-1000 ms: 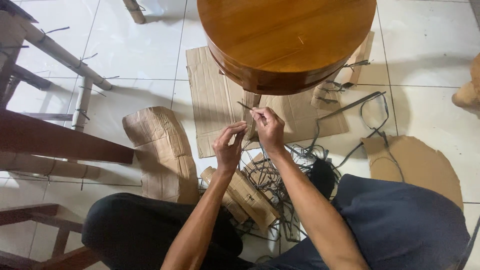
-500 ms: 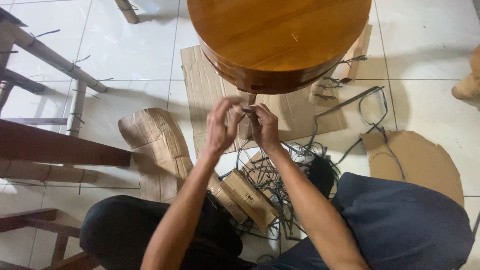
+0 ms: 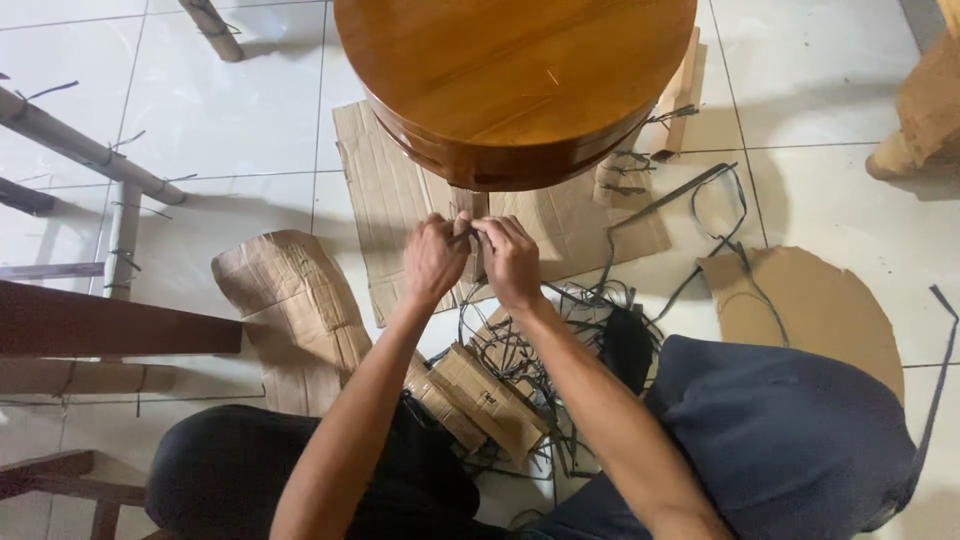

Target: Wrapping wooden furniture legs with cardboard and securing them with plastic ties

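Left hand (image 3: pixel 432 258) and right hand (image 3: pixel 510 258) meet, both pinching a thin dark strap (image 3: pixel 462 237) taut against the cardboard-wrapped leg (image 3: pixel 470 215) beneath the round wooden table (image 3: pixel 515 80); loose straps (image 3: pixel 560 330) litter the floor.

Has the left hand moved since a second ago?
Yes. The left hand has risen toward the wooden stool and now meets the right hand at the cardboard-wrapped leg.

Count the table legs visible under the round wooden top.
3. One cardboard-wrapped leg is at the near edge, where the left hand and right hand pinch a dark strap. Two wrapped legs show at the right. Any others are hidden by the round wooden top.
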